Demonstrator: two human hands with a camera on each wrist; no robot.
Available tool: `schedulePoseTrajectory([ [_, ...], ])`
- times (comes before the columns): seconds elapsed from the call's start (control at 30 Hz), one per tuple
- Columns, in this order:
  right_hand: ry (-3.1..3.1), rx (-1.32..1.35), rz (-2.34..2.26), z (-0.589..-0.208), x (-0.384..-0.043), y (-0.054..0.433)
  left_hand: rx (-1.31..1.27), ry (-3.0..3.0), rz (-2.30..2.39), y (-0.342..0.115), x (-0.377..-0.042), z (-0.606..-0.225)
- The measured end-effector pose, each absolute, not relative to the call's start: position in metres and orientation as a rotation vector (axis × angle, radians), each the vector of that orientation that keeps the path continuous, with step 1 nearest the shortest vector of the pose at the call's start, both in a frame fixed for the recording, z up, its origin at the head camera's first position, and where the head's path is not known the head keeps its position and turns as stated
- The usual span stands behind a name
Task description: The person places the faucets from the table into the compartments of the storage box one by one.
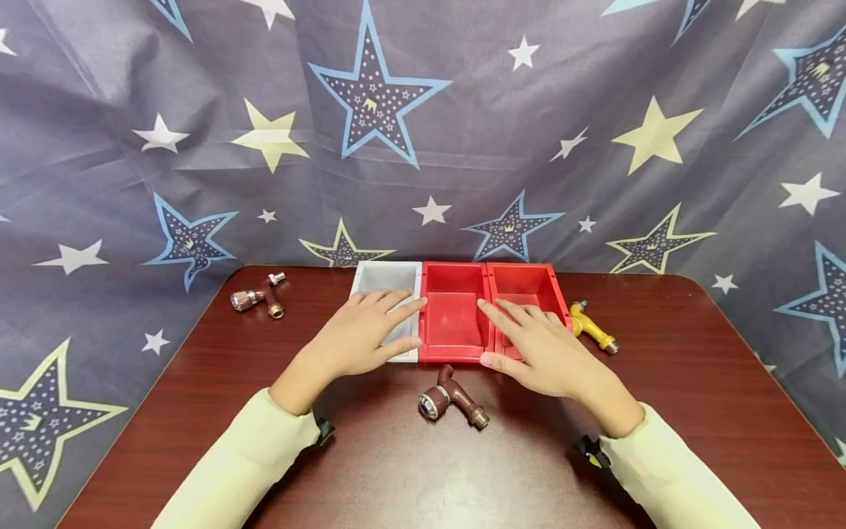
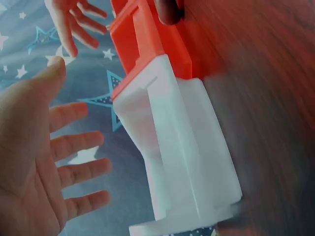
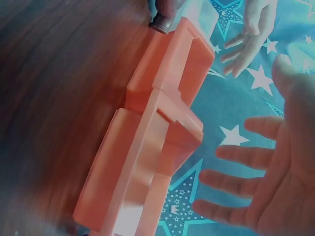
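Note:
Three bins stand side by side at the back of the table: a white bin (image 2: 182, 147) on the left, a red bin (image 1: 456, 323) in the middle and another red bin (image 3: 113, 172) on the right. My left hand (image 1: 363, 334) hovers over the white bin with its fingers spread, holding nothing. Over the right-hand red bin, my right hand (image 1: 545, 353) is spread the same way, also holding nothing. In front of the middle bin lies a brown faucet (image 1: 456, 397) with a chrome-ringed knob and a brass-coloured threaded end.
At the table's back left lies another brown faucet (image 1: 261, 295) with a metal knob. A yellow faucet (image 1: 593, 328) lies just right of the bins, partly hidden by the right bin. Behind the table (image 1: 423, 470) hangs a grey cloth (image 1: 463, 125) printed with stars.

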State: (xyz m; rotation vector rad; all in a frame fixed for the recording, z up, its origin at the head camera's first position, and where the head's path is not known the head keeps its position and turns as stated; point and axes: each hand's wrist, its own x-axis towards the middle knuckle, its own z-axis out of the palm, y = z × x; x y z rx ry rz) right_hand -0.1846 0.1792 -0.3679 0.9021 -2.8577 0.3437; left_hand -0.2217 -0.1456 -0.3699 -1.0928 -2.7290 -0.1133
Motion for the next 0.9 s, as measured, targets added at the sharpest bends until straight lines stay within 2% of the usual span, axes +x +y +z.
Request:
schedulePoseTrajectory([
  [0.27,-2.842,0.892,0.366,-0.370,-0.189,0.188,-1.026,-2.745,-0.131,-0.151,-0.236,-0.372],
  [0.63,-2.761,0.936,0.327,-0.370,-0.198,0.204,-0.748,-2.781,-0.210,-0.167,-0.257,-0.372],
  [0.9,-2.782,0.903,0.340,-0.366,-0.199,0.215,-0.671,-2.821,-0.218,-0.179,-0.272,-0.375],
])
